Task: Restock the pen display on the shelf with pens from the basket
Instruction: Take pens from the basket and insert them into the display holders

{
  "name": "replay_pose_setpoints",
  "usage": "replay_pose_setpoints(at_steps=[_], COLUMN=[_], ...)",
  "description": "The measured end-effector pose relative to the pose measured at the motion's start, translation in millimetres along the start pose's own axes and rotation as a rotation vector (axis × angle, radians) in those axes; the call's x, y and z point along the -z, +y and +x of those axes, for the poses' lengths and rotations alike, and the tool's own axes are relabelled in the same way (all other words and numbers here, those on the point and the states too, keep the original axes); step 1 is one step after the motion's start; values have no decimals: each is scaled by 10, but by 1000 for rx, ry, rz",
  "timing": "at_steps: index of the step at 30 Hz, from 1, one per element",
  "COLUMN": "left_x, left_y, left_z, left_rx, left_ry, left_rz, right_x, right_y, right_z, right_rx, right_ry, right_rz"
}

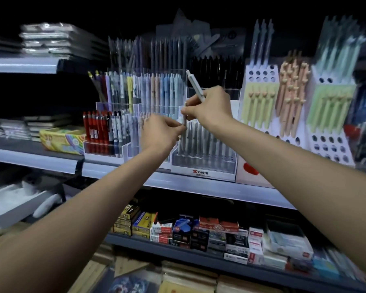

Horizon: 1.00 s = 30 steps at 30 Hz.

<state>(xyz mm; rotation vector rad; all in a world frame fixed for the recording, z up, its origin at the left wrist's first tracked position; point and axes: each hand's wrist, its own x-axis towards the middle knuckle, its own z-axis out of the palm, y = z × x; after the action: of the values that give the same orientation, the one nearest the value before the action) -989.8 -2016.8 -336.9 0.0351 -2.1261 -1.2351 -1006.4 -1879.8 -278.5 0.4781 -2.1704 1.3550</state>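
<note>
the shelf [199, 186] runs wide beneath the clear pen display [203, 166], which stands at its front edge with a row of grey-white pens upright in it. above the display, the right hand [209, 106] is curled round a white pen [194, 85] that slants up and left out of the fist. above the display's left corner, the left hand [159, 132] pinches the lower end of an upright pale pen [184, 117], and the right fingertips pinch its upper end.
</note>
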Motion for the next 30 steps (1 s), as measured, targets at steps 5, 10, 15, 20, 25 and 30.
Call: replay_pose_setpoints(at_steps=[5, 10, 15, 20, 25, 30], left_x=[-124, -191, -201, -212, -262, -330], left_y=[-113, -101, -29, -4, -1, -112], left_z=[72, 78, 35, 20, 7, -73], left_rx=[77, 89, 8, 13, 38, 84], left_ry=[19, 50, 49, 55, 33, 29], left_rz=[-21, 17, 192, 183, 237, 295], right_x=[-119, -136, -115, -105, -119, -199], right_y=[130, 141, 168, 206, 253, 404], right_z=[60, 91, 122, 141, 155, 96], right_rx=[-23, -39, -110, -113, -133, -162], right_ry=[9, 27, 45, 53, 42, 30], right_rz=[-17, -28, 41, 50, -17, -68])
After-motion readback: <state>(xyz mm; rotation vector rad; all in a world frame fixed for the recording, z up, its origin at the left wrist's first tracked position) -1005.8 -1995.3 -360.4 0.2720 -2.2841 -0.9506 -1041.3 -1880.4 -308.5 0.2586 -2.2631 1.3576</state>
